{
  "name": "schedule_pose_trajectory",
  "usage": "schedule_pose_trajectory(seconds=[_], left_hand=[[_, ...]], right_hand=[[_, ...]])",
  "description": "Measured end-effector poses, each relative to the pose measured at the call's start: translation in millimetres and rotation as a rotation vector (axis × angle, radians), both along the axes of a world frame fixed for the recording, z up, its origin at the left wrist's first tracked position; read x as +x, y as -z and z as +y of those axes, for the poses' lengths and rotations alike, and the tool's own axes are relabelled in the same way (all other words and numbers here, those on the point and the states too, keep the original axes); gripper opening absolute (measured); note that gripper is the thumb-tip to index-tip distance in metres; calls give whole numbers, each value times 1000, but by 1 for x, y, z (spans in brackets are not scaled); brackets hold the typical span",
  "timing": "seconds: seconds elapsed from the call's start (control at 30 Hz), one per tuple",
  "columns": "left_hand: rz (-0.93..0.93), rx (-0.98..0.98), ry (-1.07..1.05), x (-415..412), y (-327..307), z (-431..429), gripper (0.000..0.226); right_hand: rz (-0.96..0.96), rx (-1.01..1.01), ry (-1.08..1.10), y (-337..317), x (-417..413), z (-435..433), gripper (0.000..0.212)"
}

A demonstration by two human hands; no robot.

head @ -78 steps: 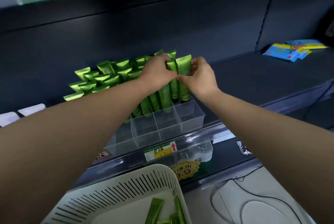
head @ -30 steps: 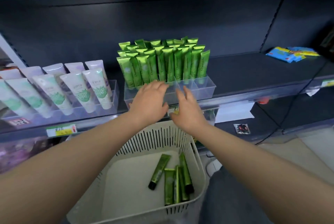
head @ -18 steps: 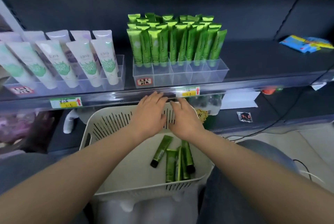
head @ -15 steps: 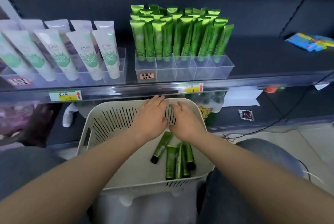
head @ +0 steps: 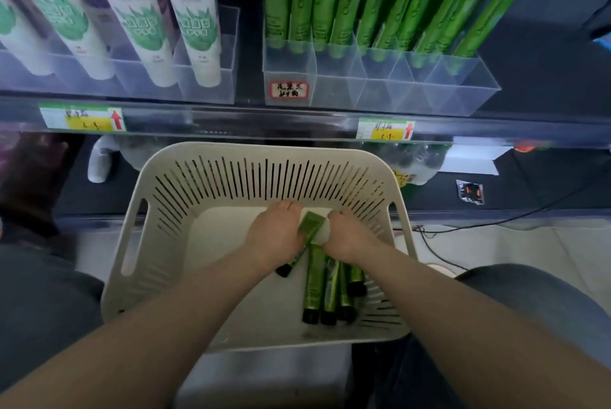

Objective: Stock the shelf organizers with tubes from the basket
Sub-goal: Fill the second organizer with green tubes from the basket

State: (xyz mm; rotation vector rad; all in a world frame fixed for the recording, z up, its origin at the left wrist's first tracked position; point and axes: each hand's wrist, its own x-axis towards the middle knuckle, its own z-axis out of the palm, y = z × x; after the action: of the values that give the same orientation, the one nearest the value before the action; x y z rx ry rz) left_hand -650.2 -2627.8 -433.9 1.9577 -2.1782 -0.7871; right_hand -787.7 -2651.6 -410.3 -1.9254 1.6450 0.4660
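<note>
A white slotted basket (head: 264, 152) sits below the shelf, and both my hands are inside it. My left hand (head: 274, 235) grips a slanted green tube (head: 310, 224) whose crimped end sticks up between my hands. My right hand (head: 347, 236) rests, fingers bent down, on the upper ends of several green tubes (head: 314, 286) lying side by side; its fingertips are hidden. On the shelf above, a clear divided organizer (head: 380, 88) holds several upright green tubes (head: 363, 2); its front row of cells has no tubes in it.
Left of it, a second clear organizer (head: 205, 81) holds white tubes (head: 142, 12). Price labels (head: 385, 129) line the shelf edge. A black cable (head: 463, 227) runs over the floor at right. My knees flank the basket.
Both hands came away from the tubes in the organizer and dropped into the basket. My view tilted down with them, and my left hand has taken hold of a tube.
</note>
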Motion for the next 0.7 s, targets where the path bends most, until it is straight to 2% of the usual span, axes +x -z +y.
schedule_pose_trajectory(seconds=[0.1,0.27,0.37,0.7], left_hand=[[-2,81,-31,-1,19,-7,52],[8,176,-13,-9,50,-17,44],[-44,176,53,-15,67,-18,35],[-15,115,58,-18,92,-25,36]], right_hand=[[68,71,-2,10,-4,-6,38],[98,106,-65,33,3,-9,36],[123,112,-109,45,10,-9,34],[242,34,-266,68,16,-11,35]])
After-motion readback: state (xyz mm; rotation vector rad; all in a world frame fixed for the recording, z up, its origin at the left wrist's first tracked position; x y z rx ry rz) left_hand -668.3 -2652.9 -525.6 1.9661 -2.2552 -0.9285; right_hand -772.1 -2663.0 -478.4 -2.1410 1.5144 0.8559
